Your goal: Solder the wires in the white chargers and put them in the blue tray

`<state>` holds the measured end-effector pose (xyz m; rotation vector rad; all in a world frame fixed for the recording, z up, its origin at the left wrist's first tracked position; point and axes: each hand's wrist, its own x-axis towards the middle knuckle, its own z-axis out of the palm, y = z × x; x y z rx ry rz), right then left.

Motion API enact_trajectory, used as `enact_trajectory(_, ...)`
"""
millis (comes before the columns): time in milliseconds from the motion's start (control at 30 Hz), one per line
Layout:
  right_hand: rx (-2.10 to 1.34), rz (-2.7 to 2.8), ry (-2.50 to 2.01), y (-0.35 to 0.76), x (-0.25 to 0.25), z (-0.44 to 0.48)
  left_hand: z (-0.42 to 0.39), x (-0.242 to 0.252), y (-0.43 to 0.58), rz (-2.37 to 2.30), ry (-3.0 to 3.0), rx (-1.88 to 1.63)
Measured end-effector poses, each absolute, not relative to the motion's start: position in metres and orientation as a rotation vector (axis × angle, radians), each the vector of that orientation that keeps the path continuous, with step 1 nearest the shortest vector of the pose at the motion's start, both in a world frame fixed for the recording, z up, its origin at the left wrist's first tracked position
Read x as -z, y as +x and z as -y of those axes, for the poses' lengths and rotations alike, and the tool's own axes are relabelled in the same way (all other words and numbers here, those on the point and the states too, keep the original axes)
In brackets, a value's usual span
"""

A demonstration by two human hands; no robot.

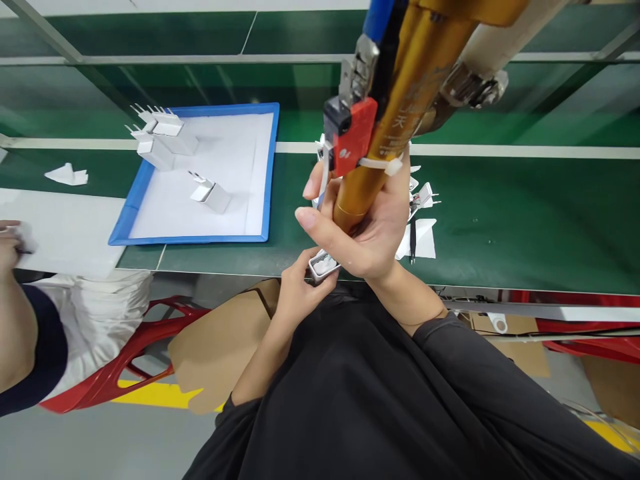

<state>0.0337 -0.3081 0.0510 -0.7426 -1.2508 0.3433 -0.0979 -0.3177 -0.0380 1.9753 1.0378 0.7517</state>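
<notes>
- Left hand (299, 292), centre: fingers pinch white housing (324, 267) at front edge of green bench (520, 220).
- Right hand (373, 243): fingers wrap gold tool (395, 120).
- Bench stretches rightward to frame edge.

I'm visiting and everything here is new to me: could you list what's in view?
Workbench: 1, green, across the middle
Gold cylindrical tool: 1, gold, in right grip
Switch: 1, red and black, on that tool
Open charger housing: 1, white, in left grip
Tray: 1, blue-rimmed, left of centre
Plug chargers: at least 3, white, in tray; others partly hidden beyond right grip
Slim tool: 1, black, on white paper
Scrap: 1, white, far left
Red chair: 1 clear, red, lower left
Cardboard: several, brown, below bench
Co-worker's hand: 1, far left
Right grip: 1, bare, centre
Left grip: 1, bare, centre
</notes>
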Motion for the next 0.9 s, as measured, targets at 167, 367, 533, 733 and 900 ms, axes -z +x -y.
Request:
enact_trajectory(167, -0.364, 1.249, -0.855, 0.028, -0.055, 0.312, 0.323, 0.044, -0.083, -0.969, 1.903, -0.885)
enact_trajectory(367, -0.351, 1.212, -0.7, 0.028, -0.05, 0.306, 0.327, 0.042, -0.072, -0.994, 1.827, -1.027)
enact_trajectory(533, -0.281, 1.165, -0.62, 0.029, -0.05, 0.304, 0.33, 0.043, -0.068, -0.967, 1.738, -1.013)
enact_trajectory(733, -0.269, 1.165, -0.597, 0.031, -0.045, 0.301, 0.332, 0.047, -0.064, -0.962, 1.729, -1.059)
enact_trajectory(900, -0.178, 1.226, -0.637, 0.034, -0.045, 0.298, 0.331, 0.045, -0.063, -0.942, 1.704, -1.014)
